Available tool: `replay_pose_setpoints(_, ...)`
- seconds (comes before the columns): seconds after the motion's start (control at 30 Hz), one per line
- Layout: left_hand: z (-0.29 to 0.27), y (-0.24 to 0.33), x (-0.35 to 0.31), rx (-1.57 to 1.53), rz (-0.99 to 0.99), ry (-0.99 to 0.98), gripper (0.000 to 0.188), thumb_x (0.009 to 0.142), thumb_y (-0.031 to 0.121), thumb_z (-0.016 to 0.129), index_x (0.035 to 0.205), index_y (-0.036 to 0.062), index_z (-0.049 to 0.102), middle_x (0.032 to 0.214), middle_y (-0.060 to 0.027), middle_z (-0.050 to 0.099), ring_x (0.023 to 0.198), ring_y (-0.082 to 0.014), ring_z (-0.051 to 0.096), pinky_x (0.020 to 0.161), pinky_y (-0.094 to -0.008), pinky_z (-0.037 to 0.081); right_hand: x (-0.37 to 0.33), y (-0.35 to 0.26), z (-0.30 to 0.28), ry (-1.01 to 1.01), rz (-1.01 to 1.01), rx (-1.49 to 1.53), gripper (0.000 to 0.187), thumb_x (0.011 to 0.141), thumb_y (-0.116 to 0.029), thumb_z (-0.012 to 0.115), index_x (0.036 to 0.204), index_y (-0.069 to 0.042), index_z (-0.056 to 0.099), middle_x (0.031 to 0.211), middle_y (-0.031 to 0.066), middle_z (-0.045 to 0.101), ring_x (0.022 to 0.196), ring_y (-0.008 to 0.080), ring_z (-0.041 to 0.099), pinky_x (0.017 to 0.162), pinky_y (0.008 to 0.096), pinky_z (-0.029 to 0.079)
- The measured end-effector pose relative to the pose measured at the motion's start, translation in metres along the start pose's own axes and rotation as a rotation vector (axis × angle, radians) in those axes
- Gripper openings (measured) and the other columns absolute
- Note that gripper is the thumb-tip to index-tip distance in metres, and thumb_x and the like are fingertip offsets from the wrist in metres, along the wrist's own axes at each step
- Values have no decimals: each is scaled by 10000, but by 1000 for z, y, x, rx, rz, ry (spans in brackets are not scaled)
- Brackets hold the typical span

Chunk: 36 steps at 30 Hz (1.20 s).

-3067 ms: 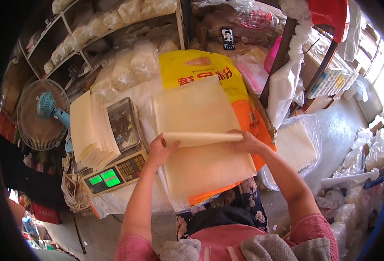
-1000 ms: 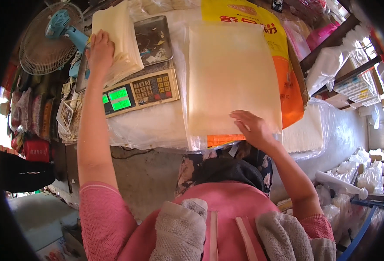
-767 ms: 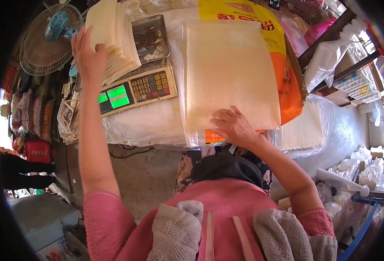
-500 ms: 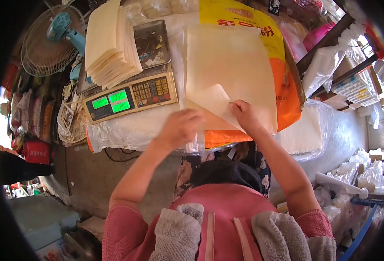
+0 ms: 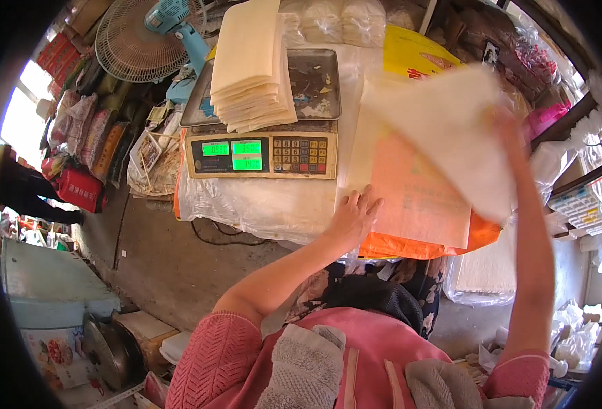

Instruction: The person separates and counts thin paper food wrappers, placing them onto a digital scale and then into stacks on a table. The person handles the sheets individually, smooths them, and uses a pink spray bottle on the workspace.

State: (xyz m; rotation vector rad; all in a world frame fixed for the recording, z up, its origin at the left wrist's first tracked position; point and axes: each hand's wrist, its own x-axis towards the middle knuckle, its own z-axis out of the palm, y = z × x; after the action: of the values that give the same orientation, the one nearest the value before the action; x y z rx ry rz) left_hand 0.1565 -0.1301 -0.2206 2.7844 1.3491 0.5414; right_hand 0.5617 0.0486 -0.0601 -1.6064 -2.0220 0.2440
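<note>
My left hand [image 5: 359, 213] rests with fingers spread on the near left corner of a thin cream sheet [image 5: 420, 204] that lies on the table. My right hand [image 5: 508, 126], blurred by motion, grips the edge of another thin cream sheet [image 5: 451, 129]. This raised sheet hangs folded over at a slant above the lying one. Left of my hands stands a digital scale [image 5: 263, 155] with lit green displays. On its metal pan [image 5: 314, 85] sits a stack of folded cream sheets [image 5: 253, 68].
A yellow and orange printed sack [image 5: 420, 51] lies under the sheets. Bagged packs [image 5: 322, 22] line the table's far side. Behind the scale is a fan [image 5: 147, 37]. At the right, a white crate [image 5: 585, 204] stands near plastic-wrapped cream sheets [image 5: 481, 269].
My right hand has lifted the sheet's corner up and far to the right. My left hand has come down onto the sheet below. The view has shifted, so the scale appears farther right.
</note>
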Motion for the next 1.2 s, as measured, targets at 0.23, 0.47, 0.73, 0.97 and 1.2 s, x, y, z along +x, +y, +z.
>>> replay_pose_setpoints(0.23,0,-1,5,55,17,80,485,901,258,616,1347,77,550,1420,-220,461,1055,-381,510,922,-477,456,-47,-184,-158,687,-219,-300,376,946,-341,541,1222,-116,664,1204,117,677,1079,242,642,938,356,480)
replay_pose_setpoints(0.47,-22,-19,9,-740,-425,111,825,796,39,627,1520,40,230,1467,-252,397,1321,-450,392,1071,-455,389,-167,-208,31,-7,-620,-284,368,819,-82,576,1185,-56,607,1138,95,659,996,248,658,803,382,552)
replay_pose_setpoints(0.73,-37,-42,16,-401,128,180,589,713,-144,554,1261,70,574,1360,-181,527,1307,-330,492,1123,-502,348,-222,-195,45,-343,-376,69,414,784,-50,668,1198,-63,654,1131,129,686,959,240,693,851,352,552)
replay_pose_setpoints(0.97,-35,-55,12,-1012,-39,16,205,851,-70,572,993,24,686,1011,-128,716,970,-230,695,852,-331,542,-202,-82,-21,-447,119,690,290,984,-30,506,1243,-18,637,1205,88,674,1152,198,613,1029,324,455)
replay_pose_setpoints(1.2,-34,-59,18,-1213,-597,-39,115,909,40,664,999,-31,680,944,-66,728,864,-120,673,737,-251,532,-210,-25,20,-288,105,383,320,867,-105,683,1171,-10,647,1037,98,706,1004,210,652,919,370,481)
